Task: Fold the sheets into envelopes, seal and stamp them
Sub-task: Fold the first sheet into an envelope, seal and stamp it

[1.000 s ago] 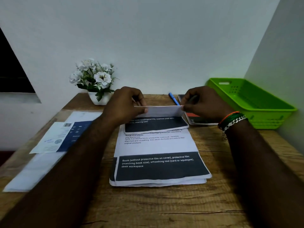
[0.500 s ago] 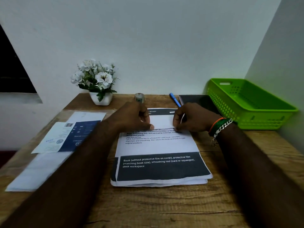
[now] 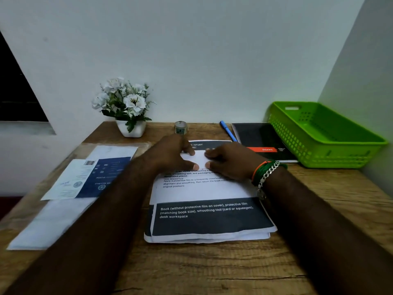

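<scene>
A small folded white sheet (image 3: 196, 159) lies flat on top of a stack of printed sheets (image 3: 208, 216) in the middle of the wooden desk. My left hand (image 3: 172, 155) and my right hand (image 3: 230, 161) both rest on the folded sheet, fingers spread and pressing down on its left and right ends. Thumbs and fingertips nearly meet over its middle. Most of the folded sheet is hidden under the hands. A small roll of tape (image 3: 181, 127) stands behind the stack.
A green plastic basket (image 3: 319, 135) sits at the right by the wall. A dark notebook (image 3: 261, 139) and a blue pen (image 3: 228, 130) lie beside it. White flowers in a pot (image 3: 127, 107) stand at the back left. Blue-and-white leaflets and white envelopes (image 3: 85, 177) lie at the left.
The folded sheet was held up between both hands, then came down onto the stack. Both hands have moved inward and now press it flat.
</scene>
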`<move>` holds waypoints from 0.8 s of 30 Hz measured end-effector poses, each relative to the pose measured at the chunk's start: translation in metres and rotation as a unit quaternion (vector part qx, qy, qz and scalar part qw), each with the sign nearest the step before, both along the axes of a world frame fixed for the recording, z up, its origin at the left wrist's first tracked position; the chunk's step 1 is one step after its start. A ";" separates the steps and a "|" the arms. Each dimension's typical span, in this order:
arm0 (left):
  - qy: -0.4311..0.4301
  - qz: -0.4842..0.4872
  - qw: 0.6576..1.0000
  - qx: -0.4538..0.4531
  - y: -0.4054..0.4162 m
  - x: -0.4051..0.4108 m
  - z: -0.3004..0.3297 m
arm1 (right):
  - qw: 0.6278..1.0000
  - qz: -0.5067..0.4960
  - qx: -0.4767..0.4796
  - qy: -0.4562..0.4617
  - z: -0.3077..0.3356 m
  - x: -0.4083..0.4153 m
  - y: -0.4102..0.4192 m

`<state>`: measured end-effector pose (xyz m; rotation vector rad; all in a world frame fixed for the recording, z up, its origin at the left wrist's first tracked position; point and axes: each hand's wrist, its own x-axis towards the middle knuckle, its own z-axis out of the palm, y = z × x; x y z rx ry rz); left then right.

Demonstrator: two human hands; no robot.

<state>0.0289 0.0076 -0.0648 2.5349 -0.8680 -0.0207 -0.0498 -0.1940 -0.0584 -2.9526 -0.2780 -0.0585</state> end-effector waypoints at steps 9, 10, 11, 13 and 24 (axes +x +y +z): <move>0.001 -0.002 1.000 -0.010 0.000 0.002 -0.005 | 0.994 -0.102 -0.032 -0.008 0.010 -0.002 -0.018; -0.006 -0.006 1.000 -0.013 -0.003 0.000 -0.007 | 0.994 -0.102 -0.038 -0.010 0.011 -0.002 -0.016; -0.016 -0.015 1.000 -0.009 -0.007 -0.003 -0.010 | 0.994 -0.100 -0.041 -0.011 0.011 -0.002 -0.015; -0.043 -0.044 0.998 0.023 -0.019 -0.010 -0.016 | 0.994 -0.100 -0.046 -0.011 0.012 -0.002 -0.015; -0.067 -0.017 0.990 0.125 -0.022 -0.010 -0.007 | 0.993 -0.111 -0.040 -0.005 0.011 -0.002 -0.017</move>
